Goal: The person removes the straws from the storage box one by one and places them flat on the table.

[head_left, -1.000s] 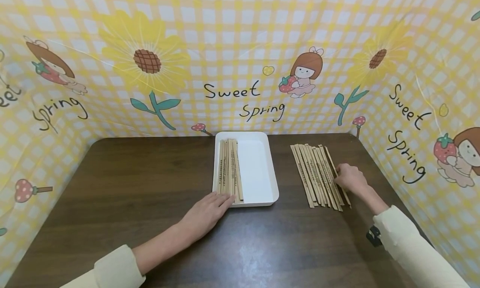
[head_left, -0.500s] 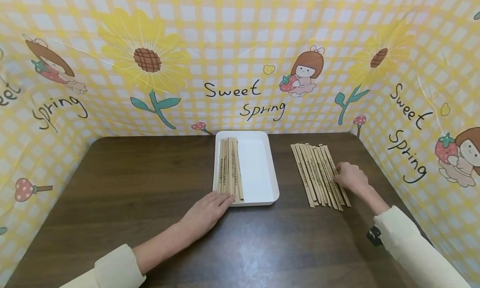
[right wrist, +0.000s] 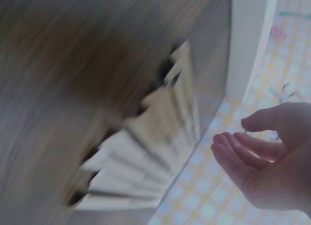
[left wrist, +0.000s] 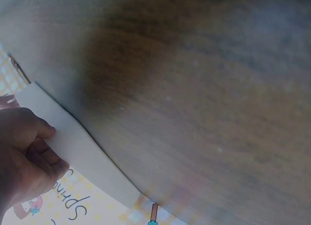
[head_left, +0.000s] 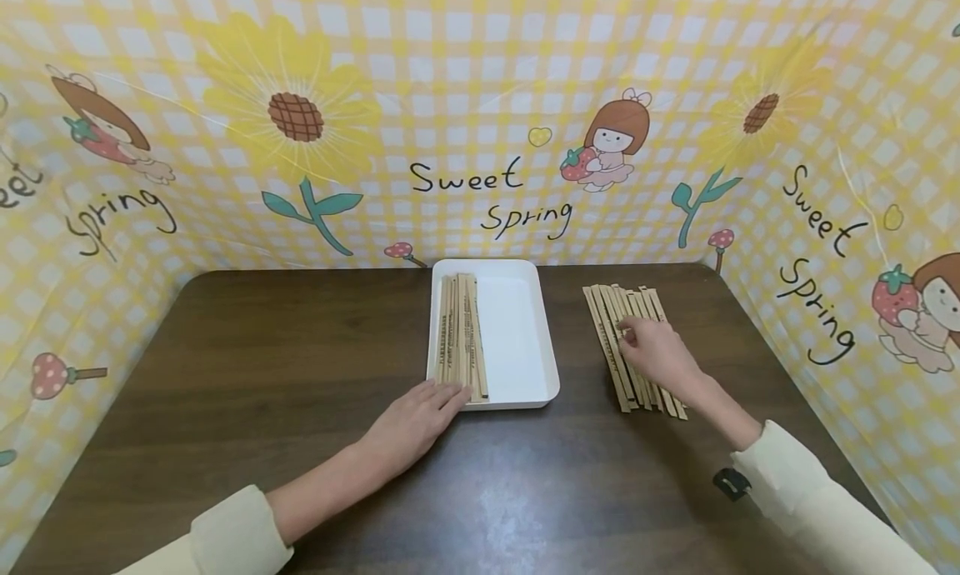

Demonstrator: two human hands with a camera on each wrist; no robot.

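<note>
A white tray (head_left: pixel 517 333) stands at the table's back middle, with several slim brown paper-wrapped sticks (head_left: pixel 459 325) along its left side. My left hand (head_left: pixel 408 425) grips the tray's near left rim. Its fingers lie over the rim onto the stick ends, and in the left wrist view the thumb shows against the outer wall. Right of the tray lies a fanned bunch of similar printed sticks (head_left: pixel 604 333). Over that bunch is my right hand (head_left: pixel 663 358), fingers loosely curled. In the right wrist view nothing shows between thumb and fingers, and the sticks (right wrist: pixel 160 147) lie apart from them.
The dark wood table (head_left: pixel 315 333) is enclosed at the back and sides by a yellow checked cloth (head_left: pixel 465 83) with printed flowers. A small black object (head_left: pixel 731 483) hangs at the right cuff.
At the bunch's right edge, my right hand first brought the outermost stick in against the others. It has since shifted left over the bunch. The left hand and the tray have stayed put.
</note>
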